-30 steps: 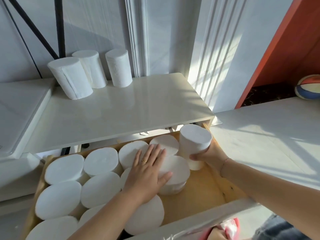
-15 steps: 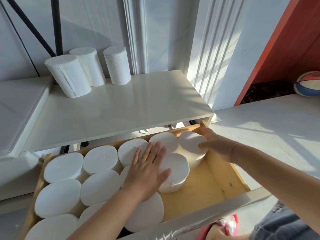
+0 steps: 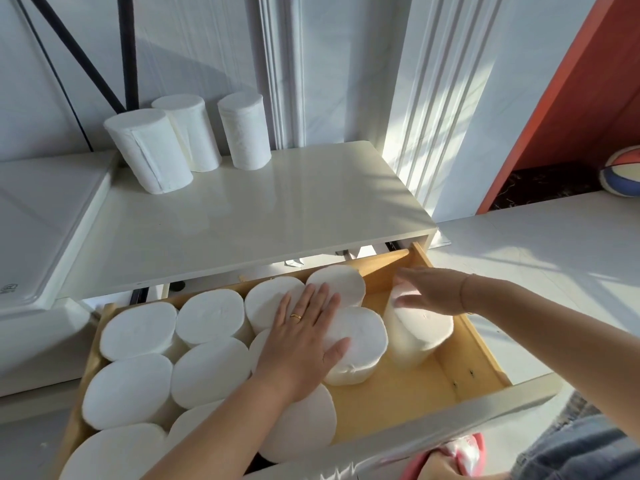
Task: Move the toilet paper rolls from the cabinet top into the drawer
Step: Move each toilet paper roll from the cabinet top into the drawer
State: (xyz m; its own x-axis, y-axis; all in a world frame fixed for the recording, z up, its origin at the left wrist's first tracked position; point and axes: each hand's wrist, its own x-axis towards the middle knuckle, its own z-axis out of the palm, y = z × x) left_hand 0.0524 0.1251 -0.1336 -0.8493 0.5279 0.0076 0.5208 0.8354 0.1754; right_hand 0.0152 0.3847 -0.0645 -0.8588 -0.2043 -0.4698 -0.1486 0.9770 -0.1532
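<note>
Three white toilet paper rolls (image 3: 149, 154) (image 3: 190, 133) (image 3: 246, 129) stand upright at the back left of the white cabinet top (image 3: 242, 220). Below it the wooden drawer (image 3: 398, 393) is pulled out, its left and middle packed with several upright rolls. My left hand (image 3: 304, 337) lies flat on those rolls, fingers spread, a ring on one finger. My right hand (image 3: 433, 289), blurred and with fingers apart, rests on top of one roll (image 3: 415, 330) standing at the drawer's right side, apart from the others.
Bare drawer floor shows at the front right. A white raised ledge (image 3: 41, 220) adjoins the cabinet on the left. Black rods (image 3: 128, 50) lean on the wall behind the rolls. An orange panel (image 3: 571, 98) and a ball (image 3: 623, 171) are at the right.
My right hand brought a roll down into the drawer's back right, let go of its side, and now rests on its top. My left hand has stayed flat on the rolls.
</note>
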